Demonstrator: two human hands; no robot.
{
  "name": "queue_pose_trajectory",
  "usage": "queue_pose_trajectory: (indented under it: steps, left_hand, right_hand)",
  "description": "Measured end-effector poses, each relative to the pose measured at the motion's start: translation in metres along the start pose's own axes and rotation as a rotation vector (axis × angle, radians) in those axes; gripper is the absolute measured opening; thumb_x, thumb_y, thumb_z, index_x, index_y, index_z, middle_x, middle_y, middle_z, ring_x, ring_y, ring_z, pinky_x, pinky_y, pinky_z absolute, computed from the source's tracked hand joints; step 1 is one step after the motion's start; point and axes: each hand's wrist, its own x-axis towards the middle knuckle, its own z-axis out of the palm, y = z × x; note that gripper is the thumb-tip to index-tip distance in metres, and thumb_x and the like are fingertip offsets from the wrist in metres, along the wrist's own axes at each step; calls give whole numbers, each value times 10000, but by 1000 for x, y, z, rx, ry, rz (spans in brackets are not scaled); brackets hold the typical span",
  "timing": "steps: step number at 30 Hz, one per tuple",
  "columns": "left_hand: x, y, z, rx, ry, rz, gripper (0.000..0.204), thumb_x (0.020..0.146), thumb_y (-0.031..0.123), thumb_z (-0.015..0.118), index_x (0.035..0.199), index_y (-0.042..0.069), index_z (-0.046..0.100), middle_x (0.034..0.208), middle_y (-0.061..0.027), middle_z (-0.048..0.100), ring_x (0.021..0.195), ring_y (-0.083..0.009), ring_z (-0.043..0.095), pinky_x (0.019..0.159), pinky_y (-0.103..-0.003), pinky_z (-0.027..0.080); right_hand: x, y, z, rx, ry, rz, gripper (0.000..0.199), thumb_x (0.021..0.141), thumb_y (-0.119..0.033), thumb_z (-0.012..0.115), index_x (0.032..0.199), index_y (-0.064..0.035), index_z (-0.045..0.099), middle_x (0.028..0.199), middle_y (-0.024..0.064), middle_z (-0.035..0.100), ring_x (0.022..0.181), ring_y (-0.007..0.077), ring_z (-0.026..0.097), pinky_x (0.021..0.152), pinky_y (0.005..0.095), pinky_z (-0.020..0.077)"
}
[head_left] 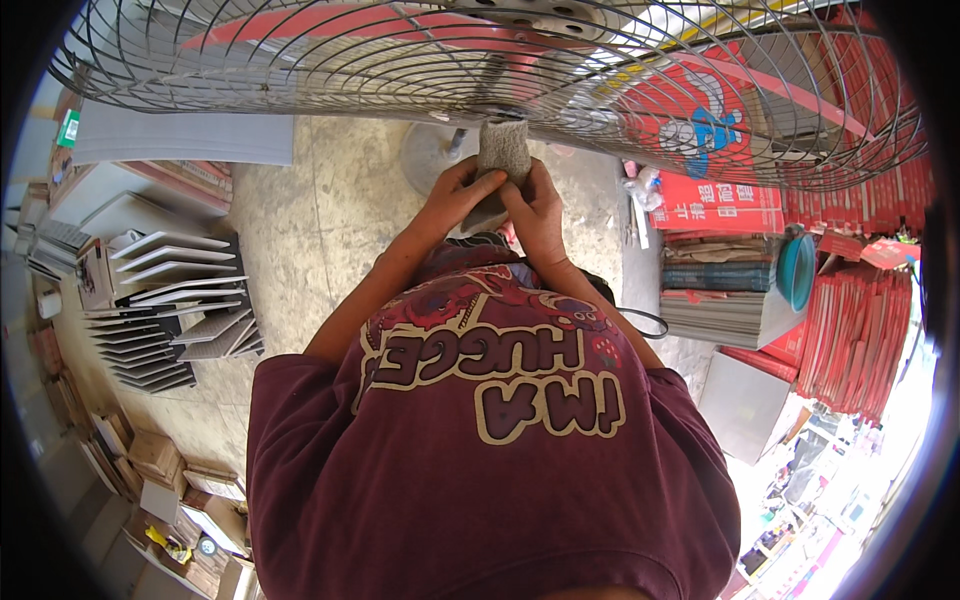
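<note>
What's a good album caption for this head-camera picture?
Left fingers and right fingers hold a fuzzy grey piece near a wire-caged fan, with red packages stacked on the right.

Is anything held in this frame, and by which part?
A grey, cloth-like piece, held around its middle by the left grip and right grip; its far end sticks out beyond them.

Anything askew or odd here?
Mildly: some grey panels at left fan out at uneven slants, unlike the more parallel ones beside them, though the fisheye may exaggerate it. No obvious spill.
</note>
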Motion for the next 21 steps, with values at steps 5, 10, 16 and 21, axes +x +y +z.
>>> queue_pose_trajectory:
  steps: [5,10,16,21]
  left_hand:
    - [0,6,4,2,-30,40,392,876,302,596,1117,-5,560,993,-48,610,899,-100,547,790,-243,440]
    - [7,-16,-6,163,-62,51,333,894,262,573,1107,7,565,980,-26,606,876,-86,542,767,-232,436]
    - [1,-23,-8,284,-17,43,284,873,241,594,1024,1,583,871,-19,609,795,-73,545,681,-216,447]
    - [-3,-24,-8,334,6,41,270,863,241,609,992,6,590,835,-15,600,747,-63,529,640,-211,431]
  right_hand:
    - [1,-2,-1,98,32,-57,321,821,-25,558,1136,-8,498,849,35,599,771,86,541,711,235,457]
    - [4,-6,-2,235,33,19,298,841,-63,554,1126,-11,486,901,37,589,821,88,529,717,222,444]
    - [8,2,-6,284,41,302,203,843,-102,553,1028,-28,510,858,21,568,757,85,516,661,214,436]
    - [4,-7,-5,360,40,361,204,864,-151,571,1023,-33,524,862,10,568,751,77,506,655,217,434]
